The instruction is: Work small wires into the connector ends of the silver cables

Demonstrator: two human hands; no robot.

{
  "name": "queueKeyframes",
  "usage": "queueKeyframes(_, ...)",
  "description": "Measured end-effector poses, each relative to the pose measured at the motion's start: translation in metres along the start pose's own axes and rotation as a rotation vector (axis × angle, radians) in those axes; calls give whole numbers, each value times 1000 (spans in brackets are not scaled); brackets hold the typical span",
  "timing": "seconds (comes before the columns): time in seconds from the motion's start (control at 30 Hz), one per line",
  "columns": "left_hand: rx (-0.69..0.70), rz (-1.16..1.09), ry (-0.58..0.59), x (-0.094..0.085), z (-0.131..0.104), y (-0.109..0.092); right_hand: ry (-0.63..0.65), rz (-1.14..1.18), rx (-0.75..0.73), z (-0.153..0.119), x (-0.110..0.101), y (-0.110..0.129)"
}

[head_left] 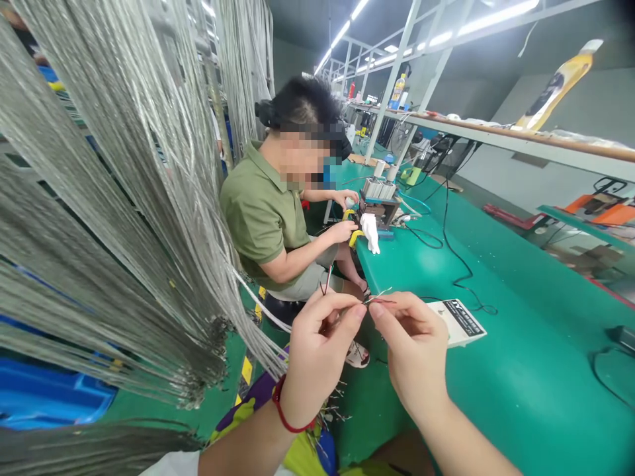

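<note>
My left hand (322,337), with a red band at the wrist, pinches the thin wires (380,299) at the end of a grey cable. My right hand (414,337) pinches the same wires from the other side, its fingertips almost touching the left ones. Red and whitish strands stick out between the fingers. More thin wire ends (327,279) stand up behind my left hand. Grey braided cables (255,330) run from the left towards my left hand. A white card with black print (459,322) lies on the green table (520,383) beyond my right hand.
A person in a green shirt (262,211) sits ahead, hands at a metal press (380,198) with a white cloth or glove. Long cables (124,165) hang at the left above a blue bin (49,396). Black cords (459,258) cross the table; a shelf (520,142) holds a bottle (560,86).
</note>
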State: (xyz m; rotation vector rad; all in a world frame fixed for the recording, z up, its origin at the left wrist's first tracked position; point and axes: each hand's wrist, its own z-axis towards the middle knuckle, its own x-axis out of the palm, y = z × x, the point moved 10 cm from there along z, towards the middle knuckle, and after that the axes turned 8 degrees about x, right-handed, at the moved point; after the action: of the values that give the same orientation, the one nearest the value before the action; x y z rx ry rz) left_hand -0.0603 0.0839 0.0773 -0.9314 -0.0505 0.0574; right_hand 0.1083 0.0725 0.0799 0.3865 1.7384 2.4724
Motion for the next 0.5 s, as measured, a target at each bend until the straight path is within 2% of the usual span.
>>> queueKeyframes(0.2,-16,7,-31,-5,-3,-4,53,0,21,-2,3,-2)
queueKeyframes(0.5,-5,-44,-15,0,0,-3,105,-2,20,2,3,2)
